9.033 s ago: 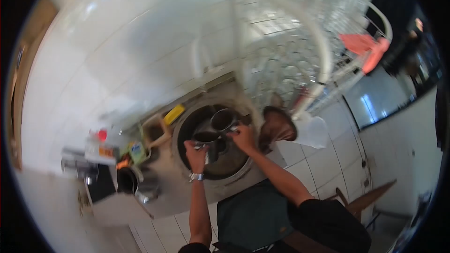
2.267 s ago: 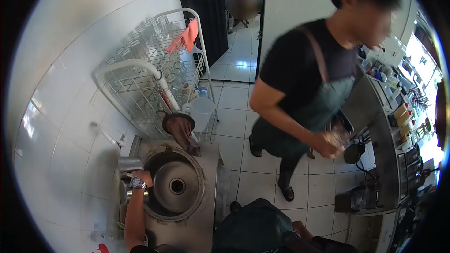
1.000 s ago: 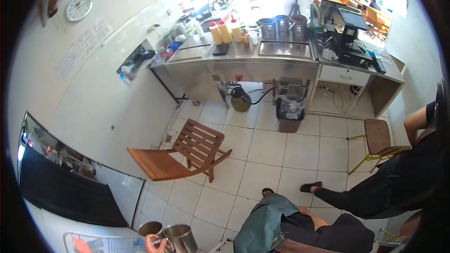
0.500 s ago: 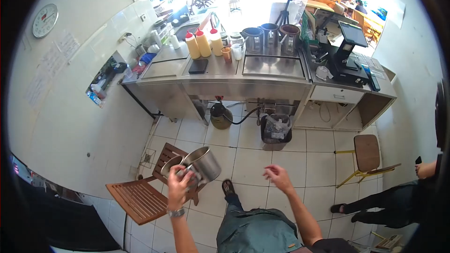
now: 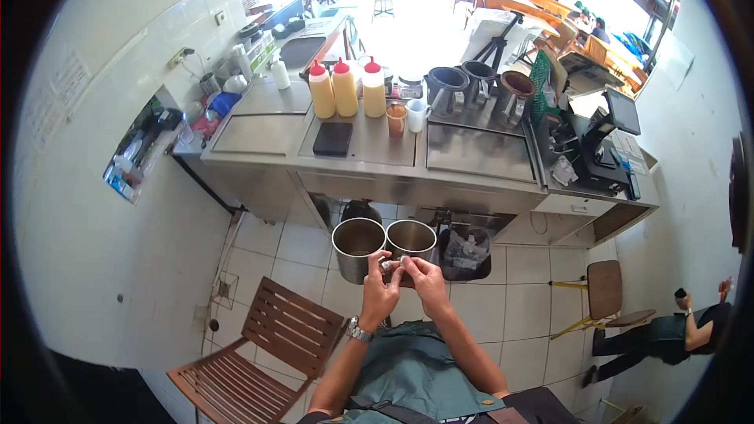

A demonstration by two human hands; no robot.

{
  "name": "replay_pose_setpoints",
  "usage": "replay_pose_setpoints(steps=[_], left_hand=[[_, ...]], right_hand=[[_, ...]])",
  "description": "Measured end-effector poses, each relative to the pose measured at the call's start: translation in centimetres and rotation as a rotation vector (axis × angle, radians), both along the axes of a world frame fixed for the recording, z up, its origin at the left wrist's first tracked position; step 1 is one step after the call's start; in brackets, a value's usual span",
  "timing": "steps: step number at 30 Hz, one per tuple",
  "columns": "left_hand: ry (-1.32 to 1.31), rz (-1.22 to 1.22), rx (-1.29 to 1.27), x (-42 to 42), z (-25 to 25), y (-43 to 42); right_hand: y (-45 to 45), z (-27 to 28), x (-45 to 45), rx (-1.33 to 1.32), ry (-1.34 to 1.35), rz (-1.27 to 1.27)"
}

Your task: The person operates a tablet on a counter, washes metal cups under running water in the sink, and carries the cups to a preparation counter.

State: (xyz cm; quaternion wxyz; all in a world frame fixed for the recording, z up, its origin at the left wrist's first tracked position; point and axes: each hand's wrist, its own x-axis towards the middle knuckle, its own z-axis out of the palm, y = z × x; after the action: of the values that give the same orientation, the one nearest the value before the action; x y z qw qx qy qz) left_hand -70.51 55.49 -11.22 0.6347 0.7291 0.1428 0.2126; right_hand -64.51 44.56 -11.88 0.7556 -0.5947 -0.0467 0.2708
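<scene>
Two metal pitchers hang side by side in front of me, upright, with their open tops showing; the left pitcher (image 5: pixel 350 261) looks a little larger than the right pitcher (image 5: pixel 422 247). My left hand (image 5: pixel 381 290) is closed at the handle of the left one. Fingers of my right hand (image 5: pixel 428 284) are closed at the handle of the right one. The fingertips of both hands meet between the pitchers and partly hide the handles.
A steel counter (image 5: pixel 361 171) ahead bears squeeze bottles (image 5: pixel 343 90), cups and several metal jugs (image 5: pixel 448 93). A bin (image 5: pixel 465 255) stands underneath. A slatted wooden chair (image 5: pixel 267 338) is at the left, another chair (image 5: pixel 603 290) at the right, near a person (image 5: pixel 667 338).
Earlier my left hand carried both pitchers; now my right hand has joined it at the handles. The view has turned from the sink to the counter, which is now closer.
</scene>
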Motion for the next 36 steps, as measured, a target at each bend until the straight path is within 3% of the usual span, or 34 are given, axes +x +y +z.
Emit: replay_pose_setpoints(steps=[2, 5, 11, 13, 19, 29, 36], left_hand=[[0.000, -0.039, 0.033, 2.5, 0.1, 2.6], [0.083, -0.047, 0.106, 5.5, 0.8, 6.3], [-0.014, 0.046, -0.033, 12.3, -1.2, 13.6], [-0.040, 0.061, -0.211, 13.9, -2.6, 15.9], [-0.031, 0.094, -0.326, 19.8, -2.9, 19.8], [-0.104, 0.197, -0.469, 25.4, -4.5, 30.1], [-0.118, 0.005, -0.329, 26.0, -5.5, 40.9]], right_hand=[[2.1, -0.1, 2.4, 0.080, 0.173, -0.008], [5.5, -0.9, 5.6, 0.096, 0.134, -0.056], [7.4, -3.4, 15.7, 0.092, 0.100, -0.157], [7.7, -5.8, 18.9, -0.035, -0.067, -0.054], [11.1, -5.7, 26.0, -0.334, -0.354, -0.010], [15.0, -7.7, 29.5, -0.359, -0.323, 0.001], [21.8, -8.2, 29.1, -0.291, -0.252, -0.097]])
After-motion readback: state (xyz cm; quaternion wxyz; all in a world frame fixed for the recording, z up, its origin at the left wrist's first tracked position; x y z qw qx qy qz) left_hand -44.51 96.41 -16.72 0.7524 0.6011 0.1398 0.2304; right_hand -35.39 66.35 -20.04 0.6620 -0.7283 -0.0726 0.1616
